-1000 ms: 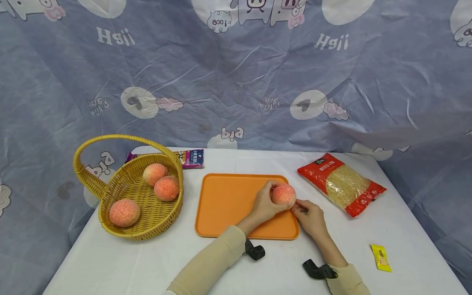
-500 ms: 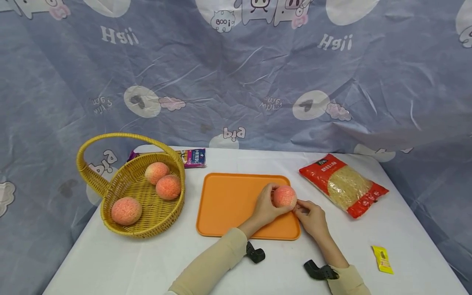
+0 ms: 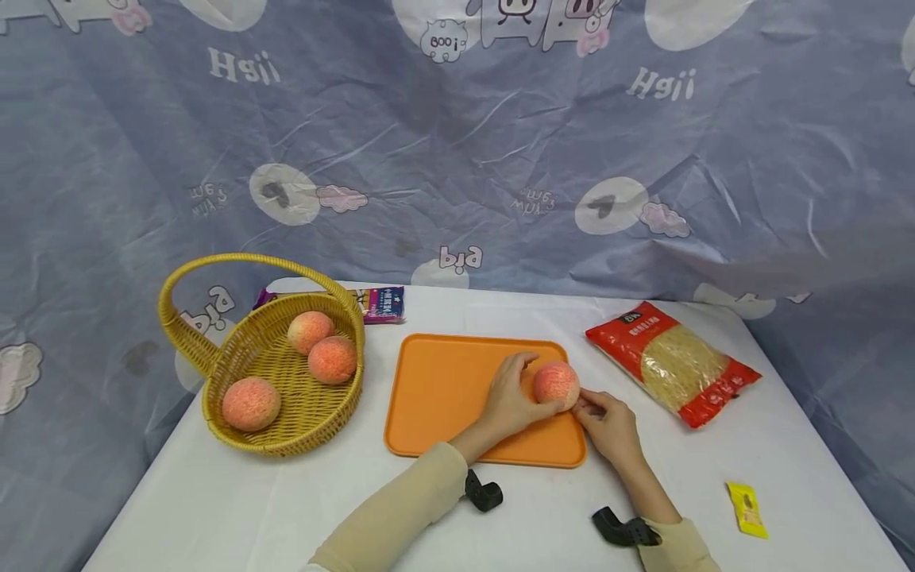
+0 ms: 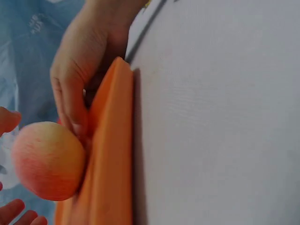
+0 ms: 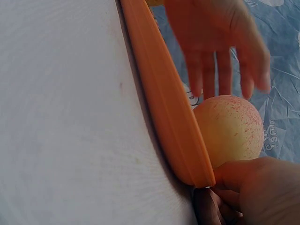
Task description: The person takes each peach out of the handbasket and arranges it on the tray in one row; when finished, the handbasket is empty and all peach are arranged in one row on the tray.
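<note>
A pink-and-yellow peach (image 3: 557, 385) sits on the right part of the orange tray (image 3: 436, 389). My left hand (image 3: 509, 407) is spread just left of the peach, its fingers straight and parted; in the right wrist view, a gap shows between most of that hand (image 5: 218, 42) and the fruit. At the tray's right edge, my right hand (image 3: 613, 429) pinches the rim, thumb above and curled fingers below, as the right wrist view shows. The left wrist view has the peach (image 4: 49, 159) between the two hands, close to the right fingertips.
To the left, a yellow wicker basket (image 3: 307, 445) with a tall handle holds three peaches. A purple snack packet (image 3: 384, 305) lies behind it. At the right are a red-and-clear bag (image 3: 675, 361) and a small yellow packet (image 3: 747, 509). A patterned grey-blue cloth (image 3: 429, 143) hangs behind the table.
My left hand has let go of the peach and drawn slightly left, its fingers opening. The peach stays on the tray, and my right hand keeps its pinch. The whole view has shifted slightly.
</note>
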The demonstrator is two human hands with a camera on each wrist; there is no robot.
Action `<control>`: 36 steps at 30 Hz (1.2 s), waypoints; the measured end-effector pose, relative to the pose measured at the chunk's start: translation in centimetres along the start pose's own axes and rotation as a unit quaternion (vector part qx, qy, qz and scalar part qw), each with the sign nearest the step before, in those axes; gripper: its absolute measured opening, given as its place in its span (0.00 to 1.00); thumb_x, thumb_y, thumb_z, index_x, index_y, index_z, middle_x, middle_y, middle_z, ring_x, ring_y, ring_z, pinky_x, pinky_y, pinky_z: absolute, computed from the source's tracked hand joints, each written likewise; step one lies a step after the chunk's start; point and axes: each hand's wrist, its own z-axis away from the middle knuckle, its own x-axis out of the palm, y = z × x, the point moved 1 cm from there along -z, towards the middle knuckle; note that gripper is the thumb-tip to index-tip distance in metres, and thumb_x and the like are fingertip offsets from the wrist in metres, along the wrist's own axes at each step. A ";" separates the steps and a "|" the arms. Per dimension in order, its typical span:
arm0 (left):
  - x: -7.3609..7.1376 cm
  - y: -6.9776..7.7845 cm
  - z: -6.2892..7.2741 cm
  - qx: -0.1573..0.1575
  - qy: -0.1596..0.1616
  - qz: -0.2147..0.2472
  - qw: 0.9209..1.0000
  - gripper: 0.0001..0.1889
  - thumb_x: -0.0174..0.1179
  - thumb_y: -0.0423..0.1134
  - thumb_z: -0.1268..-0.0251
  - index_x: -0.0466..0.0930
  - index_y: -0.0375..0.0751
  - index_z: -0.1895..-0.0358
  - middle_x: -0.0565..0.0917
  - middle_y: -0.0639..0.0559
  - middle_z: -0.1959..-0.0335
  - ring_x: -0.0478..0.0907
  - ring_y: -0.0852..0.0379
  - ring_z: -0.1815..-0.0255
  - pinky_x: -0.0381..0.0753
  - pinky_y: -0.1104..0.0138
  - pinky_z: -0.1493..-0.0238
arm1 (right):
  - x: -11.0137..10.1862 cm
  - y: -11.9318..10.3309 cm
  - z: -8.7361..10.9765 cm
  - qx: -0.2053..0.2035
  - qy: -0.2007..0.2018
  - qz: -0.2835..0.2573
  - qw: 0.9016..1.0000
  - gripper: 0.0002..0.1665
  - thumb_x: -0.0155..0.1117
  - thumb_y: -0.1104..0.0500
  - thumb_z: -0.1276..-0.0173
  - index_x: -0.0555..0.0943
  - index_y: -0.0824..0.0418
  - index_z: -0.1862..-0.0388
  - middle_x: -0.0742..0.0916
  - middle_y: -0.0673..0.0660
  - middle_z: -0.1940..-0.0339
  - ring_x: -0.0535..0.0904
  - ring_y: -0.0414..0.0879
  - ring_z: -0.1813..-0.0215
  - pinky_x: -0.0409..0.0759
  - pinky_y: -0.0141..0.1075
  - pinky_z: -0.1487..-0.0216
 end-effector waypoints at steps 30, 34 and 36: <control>-26.1 -3.9 8.1 -0.018 0.222 -0.072 0.972 0.22 0.68 0.26 0.50 0.80 0.37 0.49 0.75 0.42 0.45 0.72 0.44 0.45 0.74 0.49 0.47 | -0.1 -0.3 0.5 0.019 -0.019 0.008 1.000 0.22 0.67 0.61 0.35 0.81 0.69 0.45 0.86 0.59 0.63 0.76 0.37 0.65 0.74 0.25 0.67; -26.3 -5.5 7.7 -0.078 0.192 -0.090 0.974 0.23 0.67 0.29 0.48 0.78 0.38 0.45 0.72 0.40 0.42 0.69 0.40 0.40 0.70 0.45 0.41 | -0.1 -0.4 0.3 0.017 -0.016 0.010 1.000 0.21 0.67 0.62 0.36 0.81 0.69 0.45 0.86 0.59 0.64 0.75 0.36 0.66 0.74 0.25 0.68; -26.4 -6.0 7.4 -0.094 0.181 -0.095 0.974 0.24 0.68 0.29 0.47 0.78 0.37 0.44 0.71 0.39 0.40 0.67 0.40 0.36 0.67 0.43 0.38 | -0.1 -0.4 0.2 0.015 -0.015 0.009 1.000 0.21 0.66 0.62 0.36 0.81 0.69 0.45 0.86 0.59 0.64 0.75 0.35 0.66 0.74 0.25 0.68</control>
